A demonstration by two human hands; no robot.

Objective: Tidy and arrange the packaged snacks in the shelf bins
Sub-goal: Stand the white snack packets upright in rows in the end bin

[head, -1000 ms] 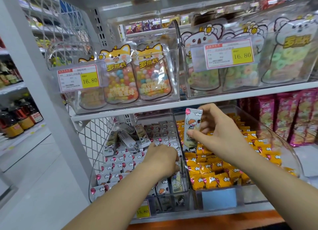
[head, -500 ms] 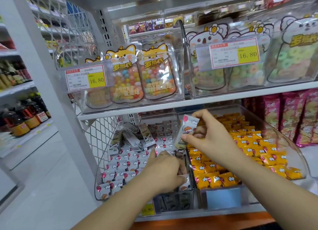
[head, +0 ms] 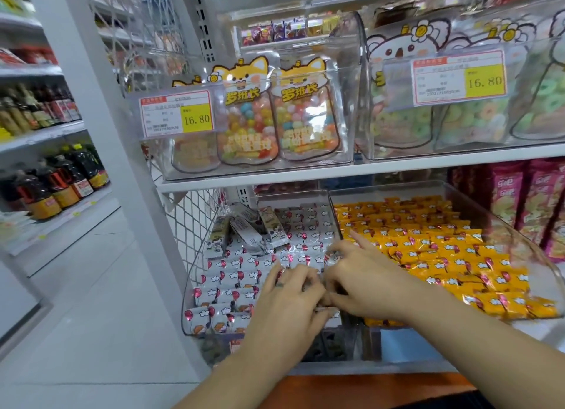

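Observation:
A clear left bin on the lower shelf holds rows of white snack packets, with some longer grey packets lying loose at its back. Beside it, the clear right bin is full of orange snack packets. Both my hands are down in the left bin's front right part, touching each other. My left hand has its fingers curled into the white packets. My right hand presses down next to the divider, index finger stretched out, the other fingers curled over a packet that is mostly hidden.
The shelf above carries clear bins of cat-shaped candy bags and koala ring-gummy bags, each with a 16.80 price tag. Pink snack bags hang at the right. A white upright, wire mesh and bottles are at the left.
My right hand has come down from above the orange bin into the left bin with the white packet it held up. My left hand stayed in that bin, shifting slightly.

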